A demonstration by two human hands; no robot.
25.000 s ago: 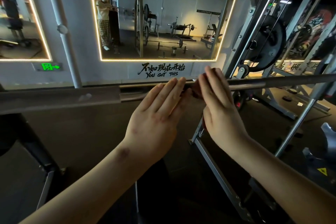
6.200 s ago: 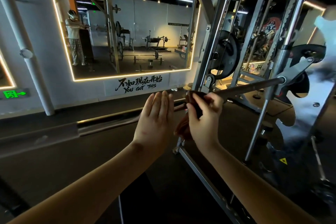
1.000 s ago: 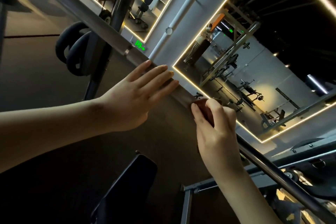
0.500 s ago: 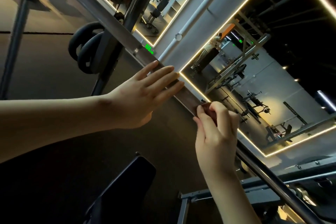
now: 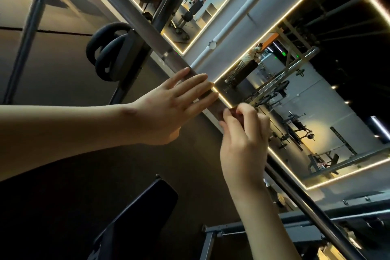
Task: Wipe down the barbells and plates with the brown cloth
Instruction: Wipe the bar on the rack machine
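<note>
A steel barbell (image 5: 152, 34) runs diagonally from upper left to lower right through the tilted view. My left hand (image 5: 168, 107) lies flat with straight fingers resting on the bar. Just to its right my right hand (image 5: 242, 133) curls its fingers round the bar and the brown cloth (image 5: 236, 113), of which only a small dark-red scrap shows between the fingers. Two black plates (image 5: 105, 57) hang on the rack post at upper left, apart from both hands.
A dark rack upright (image 5: 135, 63) stands behind the bar. A black bench pad (image 5: 135, 217) lies below my arms. A grey frame rail (image 5: 274, 228) crosses at lower right. Lit wall mirrors (image 5: 306, 101) fill the right side, over a dark rubber floor.
The view has tilted and shifted further left along the bar. Both hands have slid up the bar toward the sleeve end, the right one keeping the cloth wrapped on it.
</note>
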